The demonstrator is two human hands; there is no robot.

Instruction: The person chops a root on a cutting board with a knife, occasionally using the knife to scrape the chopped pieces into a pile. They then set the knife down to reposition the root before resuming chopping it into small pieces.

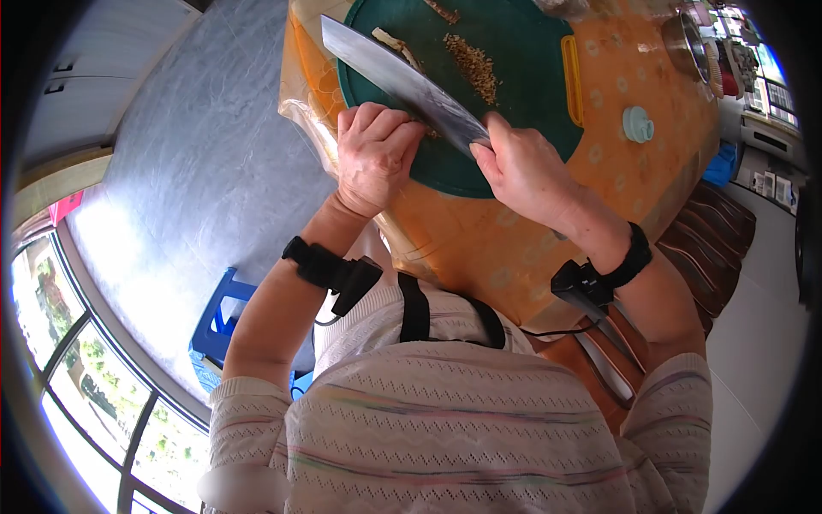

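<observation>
My right hand (531, 171) grips the handle of a broad kitchen knife (394, 79), whose blade slants up to the left over a round green cutting board (535, 128). Beside the blade, at the board's near left edge, my left hand (377, 156) is closed with its fingers curled under. Whatever those fingers hold is hidden. A pale strip of food (396, 43) lies just beyond the blade, partly covered by it. Finely chopped brownish bits (473, 70) form a line on the board, and a reddish-brown piece (442, 10) lies at the far edge.
The board has a yellow handle (572, 81) on its right. An orange patterned tablecloth (616, 180) under clear plastic covers the table. On it are a pale teal cap (638, 125) and a metal bowl (685, 47). A blue stool (210, 330) stands left; brown chairs (706, 244) stand right.
</observation>
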